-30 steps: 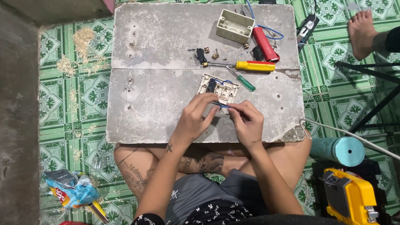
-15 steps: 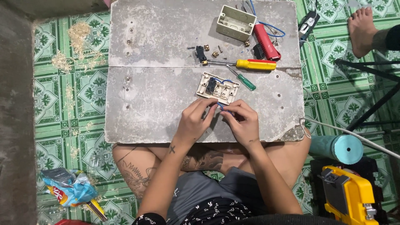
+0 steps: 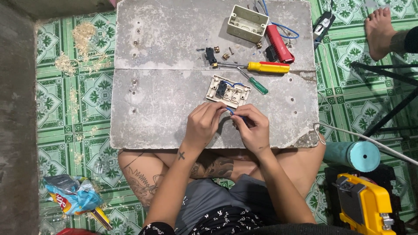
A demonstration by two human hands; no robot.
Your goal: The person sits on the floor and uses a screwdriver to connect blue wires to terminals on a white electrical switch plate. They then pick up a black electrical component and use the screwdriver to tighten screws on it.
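Note:
My left hand (image 3: 203, 124) and my right hand (image 3: 251, 126) meet over the near part of a grey concrete slab (image 3: 156, 104), fingertips pinched together on a short blue wire (image 3: 232, 113). Just beyond them lies a cream switch plate (image 3: 228, 91), back side up, with a black module and blue wiring in it. What the fingertips grip beyond the wire is hidden.
On the slab's far part lie a cream wall box (image 3: 247, 23), a red tool (image 3: 280, 43), a yellow-handled screwdriver (image 3: 266, 67), a green-handled screwdriver (image 3: 256, 84) and small screws (image 3: 225, 56). Another person's bare foot (image 3: 380, 31) is at top right. A yellow tool (image 3: 363, 204), a teal roll (image 3: 357, 154) and a snack bag (image 3: 72, 196) lie on the floor.
Both hands have drawn back from the switch plate toward me, still pinched together on the blue wire. The plate lies uncovered now.

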